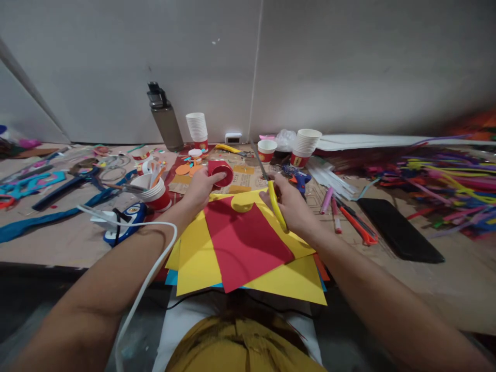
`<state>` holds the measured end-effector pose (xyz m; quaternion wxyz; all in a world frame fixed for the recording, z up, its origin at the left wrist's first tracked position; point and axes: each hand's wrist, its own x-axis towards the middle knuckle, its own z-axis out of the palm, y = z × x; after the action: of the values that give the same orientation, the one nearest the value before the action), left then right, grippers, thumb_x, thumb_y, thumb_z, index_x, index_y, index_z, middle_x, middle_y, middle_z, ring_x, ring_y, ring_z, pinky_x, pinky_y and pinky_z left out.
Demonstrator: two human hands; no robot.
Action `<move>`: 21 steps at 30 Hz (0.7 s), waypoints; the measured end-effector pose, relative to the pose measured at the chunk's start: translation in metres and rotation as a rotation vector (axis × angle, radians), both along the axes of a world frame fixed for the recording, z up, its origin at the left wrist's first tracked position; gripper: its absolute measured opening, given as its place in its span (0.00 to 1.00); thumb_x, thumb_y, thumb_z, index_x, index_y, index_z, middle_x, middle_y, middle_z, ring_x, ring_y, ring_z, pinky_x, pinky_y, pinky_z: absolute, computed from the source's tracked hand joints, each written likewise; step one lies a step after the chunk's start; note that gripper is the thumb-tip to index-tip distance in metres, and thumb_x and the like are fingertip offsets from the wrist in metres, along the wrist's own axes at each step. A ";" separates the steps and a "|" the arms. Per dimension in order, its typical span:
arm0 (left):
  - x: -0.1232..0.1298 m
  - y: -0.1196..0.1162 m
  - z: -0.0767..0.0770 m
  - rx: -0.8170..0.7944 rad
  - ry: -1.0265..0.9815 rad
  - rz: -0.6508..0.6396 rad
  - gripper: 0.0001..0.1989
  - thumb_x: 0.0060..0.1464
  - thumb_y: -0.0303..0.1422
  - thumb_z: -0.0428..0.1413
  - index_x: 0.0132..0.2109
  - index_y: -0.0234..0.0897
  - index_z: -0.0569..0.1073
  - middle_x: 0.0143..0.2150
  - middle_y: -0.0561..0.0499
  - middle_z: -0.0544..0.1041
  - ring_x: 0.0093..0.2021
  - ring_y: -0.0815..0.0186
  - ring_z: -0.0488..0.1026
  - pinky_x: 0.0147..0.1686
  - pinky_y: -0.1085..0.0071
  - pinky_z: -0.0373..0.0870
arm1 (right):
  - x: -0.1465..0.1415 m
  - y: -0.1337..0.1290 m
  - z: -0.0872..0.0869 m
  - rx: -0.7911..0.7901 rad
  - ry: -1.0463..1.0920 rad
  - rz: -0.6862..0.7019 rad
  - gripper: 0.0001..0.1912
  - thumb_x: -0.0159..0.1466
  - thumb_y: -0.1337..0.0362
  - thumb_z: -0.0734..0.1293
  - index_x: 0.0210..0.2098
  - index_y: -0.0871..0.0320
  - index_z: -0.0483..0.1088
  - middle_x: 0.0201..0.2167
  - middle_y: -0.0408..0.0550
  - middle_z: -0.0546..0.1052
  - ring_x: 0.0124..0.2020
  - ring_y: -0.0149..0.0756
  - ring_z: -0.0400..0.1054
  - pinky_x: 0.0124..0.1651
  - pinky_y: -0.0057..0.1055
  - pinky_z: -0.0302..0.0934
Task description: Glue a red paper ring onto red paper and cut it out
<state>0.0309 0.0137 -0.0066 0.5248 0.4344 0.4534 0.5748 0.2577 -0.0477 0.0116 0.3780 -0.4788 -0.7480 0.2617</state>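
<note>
My left hand (201, 185) is closed around a small red paper cylinder (222, 178), its round end turned towards me. In my right hand (290, 201) is a pair of scissors (276, 206) with yellow handles, blades pointing up and away. Below both hands lies a sheet of red paper (248, 243) on top of several yellow sheets (197, 258). Blue and orange edges show beneath them. A small yellow paper piece (242, 204) rests near the top of the red sheet. Orange paper circles (183, 169) lie just beyond my left hand.
Stacked paper cups (308, 142) and a tilted bottle (166, 124) stand along the wall. A cup of tools (153, 194) and a blue-white device (127, 225) are at left. At right lie a black phone (399, 230), an orange cutter (360, 227) and pipe cleaners (457, 191). A white cable (155, 263) crosses my left arm.
</note>
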 end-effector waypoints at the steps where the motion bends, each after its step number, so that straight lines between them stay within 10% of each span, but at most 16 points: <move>1: -0.001 0.000 0.000 -0.039 -0.035 -0.019 0.17 0.36 0.32 0.66 0.36 0.34 0.73 0.31 0.52 0.77 0.29 0.69 0.73 0.28 0.75 0.66 | 0.000 0.003 0.002 -0.007 0.010 -0.011 0.22 0.62 0.58 0.66 0.54 0.56 0.64 0.42 0.50 0.75 0.39 0.39 0.69 0.42 0.36 0.64; 9: 0.000 -0.022 0.014 0.013 -0.135 -0.536 0.22 0.37 0.33 0.66 0.44 0.32 0.78 0.45 0.39 0.80 0.49 0.52 0.76 0.43 0.62 0.73 | -0.012 0.011 0.006 -0.026 0.136 -0.078 0.20 0.60 0.59 0.67 0.50 0.55 0.65 0.46 0.50 0.76 0.44 0.40 0.71 0.45 0.37 0.65; 21: 0.009 -0.030 0.013 0.018 -0.257 -0.478 0.19 0.42 0.39 0.62 0.42 0.37 0.75 0.37 0.46 0.79 0.44 0.56 0.77 0.41 0.64 0.75 | -0.067 -0.008 0.011 -0.130 0.387 0.095 0.25 0.59 0.68 0.66 0.54 0.57 0.56 0.53 0.55 0.72 0.49 0.38 0.71 0.50 0.38 0.66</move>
<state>0.0395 -0.0160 0.0067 0.6950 0.4571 0.2626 0.4889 0.1903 -0.0553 0.0229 0.4701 -0.4074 -0.6646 0.4140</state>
